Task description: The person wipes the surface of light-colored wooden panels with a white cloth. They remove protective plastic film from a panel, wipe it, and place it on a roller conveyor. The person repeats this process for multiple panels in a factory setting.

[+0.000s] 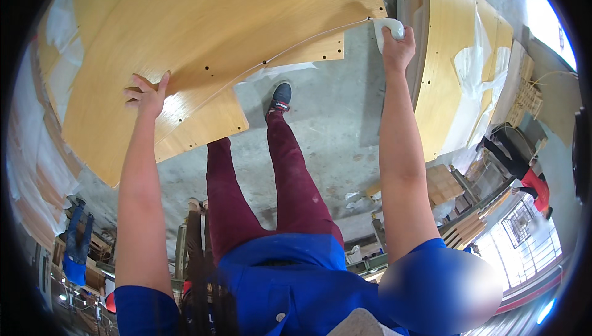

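Note:
A large pale wooden panel (203, 21), with several dark holes, lies across the upper part of the head view. A thin pale curved line runs over it, and a notched edge shows on the near side. My left hand (147, 95) is at the panel's left part, fingers spread and holding nothing; whether it touches the surface I cannot tell. My right hand (398, 47), arm stretched forward, is closed around a white cloth-like wad (390, 28) by the panel's right corner.
More wooden panels (453, 21) stand at the right, partly covered by white plastic film (472, 65). Grey concrete floor (333, 145) lies below, with my shoe (281, 95) near the panel. A person in red (535, 188) is far right, another in blue (75, 262) far left.

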{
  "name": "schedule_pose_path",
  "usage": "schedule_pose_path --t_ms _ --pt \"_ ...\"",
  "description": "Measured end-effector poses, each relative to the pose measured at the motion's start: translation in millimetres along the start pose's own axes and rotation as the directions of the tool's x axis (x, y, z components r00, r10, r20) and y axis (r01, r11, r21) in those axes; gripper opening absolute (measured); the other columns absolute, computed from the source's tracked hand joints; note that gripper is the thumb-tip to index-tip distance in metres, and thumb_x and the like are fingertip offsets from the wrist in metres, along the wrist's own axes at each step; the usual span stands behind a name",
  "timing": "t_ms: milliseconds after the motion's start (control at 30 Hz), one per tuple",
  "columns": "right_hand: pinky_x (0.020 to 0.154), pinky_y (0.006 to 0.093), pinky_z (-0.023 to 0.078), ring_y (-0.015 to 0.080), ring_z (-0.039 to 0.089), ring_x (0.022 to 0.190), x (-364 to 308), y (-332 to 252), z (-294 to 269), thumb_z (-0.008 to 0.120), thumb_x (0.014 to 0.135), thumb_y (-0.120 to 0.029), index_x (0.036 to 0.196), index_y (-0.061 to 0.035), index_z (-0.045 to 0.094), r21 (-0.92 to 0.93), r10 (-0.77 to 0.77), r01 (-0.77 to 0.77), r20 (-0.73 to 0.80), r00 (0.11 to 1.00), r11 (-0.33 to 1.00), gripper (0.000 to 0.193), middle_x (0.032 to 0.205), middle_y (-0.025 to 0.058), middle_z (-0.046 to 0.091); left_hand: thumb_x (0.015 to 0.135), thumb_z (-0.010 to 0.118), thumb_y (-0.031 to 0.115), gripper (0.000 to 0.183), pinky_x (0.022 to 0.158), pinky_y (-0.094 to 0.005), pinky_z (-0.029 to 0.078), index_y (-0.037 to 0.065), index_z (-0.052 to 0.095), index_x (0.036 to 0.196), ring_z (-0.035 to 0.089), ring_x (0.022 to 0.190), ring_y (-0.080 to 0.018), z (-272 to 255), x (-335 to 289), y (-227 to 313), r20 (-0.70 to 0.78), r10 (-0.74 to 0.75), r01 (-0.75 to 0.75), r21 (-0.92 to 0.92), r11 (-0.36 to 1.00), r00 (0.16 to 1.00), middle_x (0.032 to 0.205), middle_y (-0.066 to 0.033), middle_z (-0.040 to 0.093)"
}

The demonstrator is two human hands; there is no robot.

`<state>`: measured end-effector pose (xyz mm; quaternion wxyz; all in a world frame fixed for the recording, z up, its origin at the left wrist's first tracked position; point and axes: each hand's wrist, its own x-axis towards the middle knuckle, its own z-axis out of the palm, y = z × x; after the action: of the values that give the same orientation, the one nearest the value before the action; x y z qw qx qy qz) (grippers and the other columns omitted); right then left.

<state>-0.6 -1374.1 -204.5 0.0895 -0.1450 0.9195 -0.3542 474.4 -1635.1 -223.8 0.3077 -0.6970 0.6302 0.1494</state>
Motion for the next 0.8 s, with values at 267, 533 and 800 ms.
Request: schedule_pose_path --t_ms 267,533,800 --pt "0.079 0.0372 0.046 0.0293 0.058 0.086 26 -1 -8 0.072 0.071 -0.019 0.092 -0.0009 0.058 -0.071 0.023 -0.023 0.003 1.0 0.997 0.031 0.093 0.0145 0.06 0.068 0.033 0.087 0.116 0.104 -0.059 0.026 0.015 -0.019 0.143 -0.011 0.129 -0.0588 1 2 -1 -0.029 -0.018 0.018 0.022 1.0 0.999 0.143 -0.0304 -0.023" --pt "0.074 0.0316 0.047 0.0194 0.06 0.077 68 -12 -7 0.073 0.071 -0.015 0.097 0.0002 0.059 0.296 0.111 -0.121 0.053 0.992 0.947 0.033 0.085 0.0085 0.063 0.07 0.034 0.085 0.114 0.104 -0.0615 0.022 0.014 -0.017 0.143 -0.009 0.129 -0.0599 -1 -1 0 -0.032 0.031 -0.031 0.0 1.0 0.999 0.143 -0.0335 -0.02" --pt "0.065 0.0266 0.044 0.0125 0.056 0.072 137 -121 60 0.073 0.071 -0.013 0.096 0.0 0.058 0.451 -0.018 -0.063 0.173 0.985 0.89 0.032 0.083 0.005 0.061 0.072 0.035 0.084 0.112 0.102 -0.0621 0.026 0.015 -0.018 0.143 -0.007 0.13 -0.0588 -4 -4 5 -0.008 -0.004 0.004 0.001 1.0 1.0 0.144 -0.0319 -0.017"
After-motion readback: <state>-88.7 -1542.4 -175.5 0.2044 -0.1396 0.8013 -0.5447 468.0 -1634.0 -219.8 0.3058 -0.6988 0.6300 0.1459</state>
